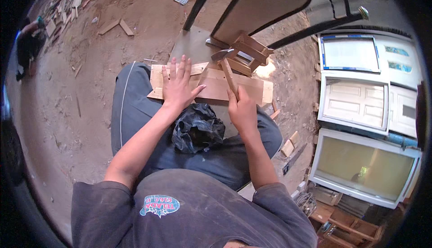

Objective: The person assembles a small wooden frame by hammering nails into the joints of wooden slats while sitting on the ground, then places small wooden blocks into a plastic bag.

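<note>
Across my lap lies a wooden piece point(220, 82) built of a brown board and paler wood strips. My left hand point(178, 83) presses flat on its left part, fingers spread. In my right hand point(243, 110) is a hammer point(228, 71), gripped by its wooden handle, its metal head raised over the far edge of the board. A crumpled black plastic bag point(198, 128) rests in my lap, just nearer than the wooden piece. Beyond the hammer head stands a small wooden frame point(249, 54). No nail can be made out.
A chair with dark legs point(263, 5) lies ahead. White-framed panels point(364, 158) lean at the right, above wooden drawers point(346, 225). A saw point(294, 159) and wood blocks point(289, 145) lie on the dirt floor. Wood scraps point(116, 26) are scattered at the far left.
</note>
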Action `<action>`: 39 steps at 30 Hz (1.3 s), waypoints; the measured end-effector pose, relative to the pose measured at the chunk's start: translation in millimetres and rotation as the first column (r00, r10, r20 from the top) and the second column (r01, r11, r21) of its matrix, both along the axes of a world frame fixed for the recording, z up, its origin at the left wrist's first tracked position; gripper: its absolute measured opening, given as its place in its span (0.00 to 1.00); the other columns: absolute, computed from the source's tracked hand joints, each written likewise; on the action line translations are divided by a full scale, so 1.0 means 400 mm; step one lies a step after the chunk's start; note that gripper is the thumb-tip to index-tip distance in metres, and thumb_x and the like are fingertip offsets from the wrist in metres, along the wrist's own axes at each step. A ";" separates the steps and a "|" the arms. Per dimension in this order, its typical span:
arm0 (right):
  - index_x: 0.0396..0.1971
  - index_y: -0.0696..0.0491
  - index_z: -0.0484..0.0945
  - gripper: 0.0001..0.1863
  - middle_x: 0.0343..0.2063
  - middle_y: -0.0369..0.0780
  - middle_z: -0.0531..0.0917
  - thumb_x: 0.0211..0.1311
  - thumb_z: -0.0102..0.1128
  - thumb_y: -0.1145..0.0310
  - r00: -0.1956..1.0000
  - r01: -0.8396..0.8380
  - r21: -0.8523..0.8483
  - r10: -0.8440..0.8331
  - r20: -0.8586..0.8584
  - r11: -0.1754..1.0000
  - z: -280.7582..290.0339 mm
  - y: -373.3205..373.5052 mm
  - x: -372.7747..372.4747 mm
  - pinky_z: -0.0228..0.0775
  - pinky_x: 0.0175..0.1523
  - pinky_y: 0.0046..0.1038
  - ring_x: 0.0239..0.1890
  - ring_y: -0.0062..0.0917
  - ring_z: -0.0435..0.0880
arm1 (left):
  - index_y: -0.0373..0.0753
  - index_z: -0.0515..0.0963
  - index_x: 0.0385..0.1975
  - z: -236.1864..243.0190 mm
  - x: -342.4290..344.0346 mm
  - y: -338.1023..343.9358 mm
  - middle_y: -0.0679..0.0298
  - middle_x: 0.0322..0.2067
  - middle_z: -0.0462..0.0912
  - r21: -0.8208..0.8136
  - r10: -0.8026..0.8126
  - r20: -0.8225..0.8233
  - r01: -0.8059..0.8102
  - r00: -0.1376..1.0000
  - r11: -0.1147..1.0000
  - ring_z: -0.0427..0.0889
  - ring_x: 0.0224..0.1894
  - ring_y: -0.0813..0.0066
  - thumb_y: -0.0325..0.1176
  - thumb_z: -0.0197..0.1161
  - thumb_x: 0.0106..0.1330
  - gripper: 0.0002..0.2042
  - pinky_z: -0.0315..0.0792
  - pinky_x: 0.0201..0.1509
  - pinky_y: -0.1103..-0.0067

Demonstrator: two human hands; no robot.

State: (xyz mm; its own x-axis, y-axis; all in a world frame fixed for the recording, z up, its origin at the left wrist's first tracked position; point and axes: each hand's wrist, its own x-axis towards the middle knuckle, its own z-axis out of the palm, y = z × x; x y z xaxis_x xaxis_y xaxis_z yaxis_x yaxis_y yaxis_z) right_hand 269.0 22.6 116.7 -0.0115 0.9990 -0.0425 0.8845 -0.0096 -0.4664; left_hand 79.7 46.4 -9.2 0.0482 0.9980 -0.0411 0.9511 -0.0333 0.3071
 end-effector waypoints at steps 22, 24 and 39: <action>0.37 0.59 0.76 0.16 0.30 0.57 0.83 0.73 0.57 0.58 0.988 0.042 -0.135 -0.061 -0.140 0.990 -0.084 0.017 0.034 0.72 0.43 0.53 0.37 0.58 0.82 | 0.39 0.77 0.61 -0.033 -0.046 0.094 0.56 0.51 0.82 0.275 -0.177 0.238 0.109 0.955 0.955 0.76 0.57 0.56 0.39 0.62 0.72 0.21 0.62 0.65 0.63; 0.39 0.59 0.77 0.16 0.31 0.58 0.83 0.73 0.57 0.58 0.991 0.043 -0.147 -0.061 -0.121 0.988 -0.079 0.020 0.036 0.73 0.44 0.55 0.38 0.58 0.83 | 0.39 0.77 0.61 -0.029 -0.046 0.092 0.56 0.50 0.81 0.291 -0.179 0.249 0.103 0.952 0.951 0.76 0.57 0.56 0.38 0.62 0.71 0.20 0.63 0.64 0.64; 0.36 0.59 0.76 0.18 0.30 0.57 0.83 0.73 0.58 0.56 0.989 0.027 -0.162 -0.050 -0.140 0.986 -0.103 0.021 0.040 0.72 0.44 0.53 0.38 0.58 0.82 | 0.37 0.77 0.59 0.018 -0.080 0.091 0.51 0.47 0.82 0.396 -0.161 0.290 0.035 0.943 0.918 0.80 0.51 0.50 0.35 0.63 0.70 0.19 0.72 0.55 0.61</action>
